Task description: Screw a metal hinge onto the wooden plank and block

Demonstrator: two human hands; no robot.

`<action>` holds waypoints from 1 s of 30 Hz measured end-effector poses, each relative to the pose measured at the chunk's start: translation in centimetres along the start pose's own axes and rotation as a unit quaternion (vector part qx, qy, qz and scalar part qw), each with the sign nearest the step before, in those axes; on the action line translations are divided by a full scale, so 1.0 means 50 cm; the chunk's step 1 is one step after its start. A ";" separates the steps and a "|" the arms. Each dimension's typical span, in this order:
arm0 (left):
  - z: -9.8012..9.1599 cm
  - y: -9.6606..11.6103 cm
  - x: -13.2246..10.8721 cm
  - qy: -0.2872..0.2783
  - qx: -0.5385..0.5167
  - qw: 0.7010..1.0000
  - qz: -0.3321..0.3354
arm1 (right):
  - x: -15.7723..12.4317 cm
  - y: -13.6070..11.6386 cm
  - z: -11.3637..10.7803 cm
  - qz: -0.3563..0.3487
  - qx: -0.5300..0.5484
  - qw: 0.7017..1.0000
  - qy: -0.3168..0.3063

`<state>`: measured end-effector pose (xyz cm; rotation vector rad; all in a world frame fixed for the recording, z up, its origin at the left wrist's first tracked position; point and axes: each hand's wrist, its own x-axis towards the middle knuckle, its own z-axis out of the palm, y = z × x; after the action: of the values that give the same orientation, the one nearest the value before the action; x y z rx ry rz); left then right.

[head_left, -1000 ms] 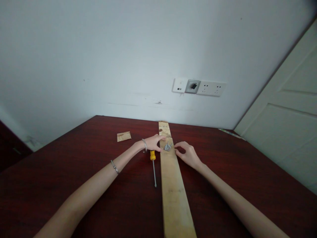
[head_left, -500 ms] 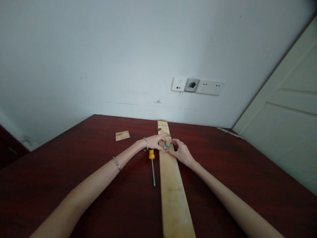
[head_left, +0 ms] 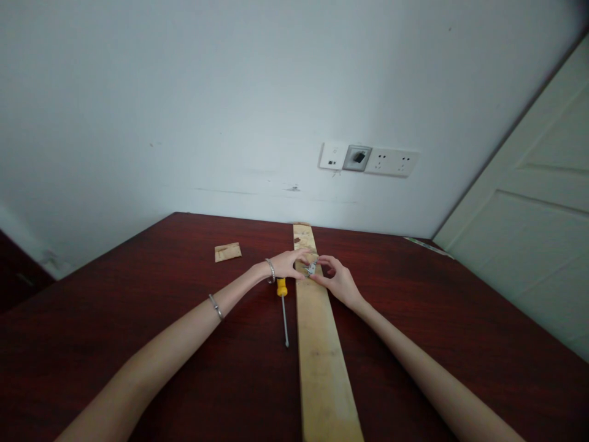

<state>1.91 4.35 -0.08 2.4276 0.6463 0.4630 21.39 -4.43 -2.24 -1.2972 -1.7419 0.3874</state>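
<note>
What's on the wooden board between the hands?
A small metal piece, perhaps held up slightly; the board is hidden beneath it, the left hand and the right hand.

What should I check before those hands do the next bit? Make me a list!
1. Long, pale wooden board lying on the dark red table: ok.
2. Small, silvery metal piece between the hands: ok.
3. Bare right hand gripping that piece firmly: cannot tell.
4. Bare left hand, with bracelet, at the board: ok.
5. Yellow-handled metal screwdriver off the board: ok, left of it.
</note>
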 end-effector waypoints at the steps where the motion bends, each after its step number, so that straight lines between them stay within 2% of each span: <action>1: 0.001 0.001 -0.001 0.003 -0.004 1.000 -0.001 | 0.000 0.000 0.000 0.002 0.008 1.000 0.002; 6: 0.003 0.006 -0.001 0.010 -0.032 0.999 -0.001 | 0.003 0.007 0.007 0.028 0.067 0.997 0.019; 13: 0.017 0.010 0.010 0.054 -0.102 0.993 -0.014 | 0.005 0.010 0.013 0.061 0.138 0.988 0.038; 18: 0.019 0.021 0.014 0.059 -0.124 0.990 -0.012 | 0.006 0.011 0.015 0.066 0.163 0.984 0.042; 24: 0.006 0.027 0.007 0.057 -0.058 0.997 -0.006 | 0.007 0.013 0.005 0.048 0.127 0.990 0.034; 30: -0.004 0.016 0.000 0.030 0.023 0.999 -0.005 | 0.003 0.009 -0.004 0.015 0.052 0.998 -0.012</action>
<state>2.08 3.87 0.58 2.4612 0.7024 0.5232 21.82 -4.17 -2.35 -1.2497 -1.7016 0.5052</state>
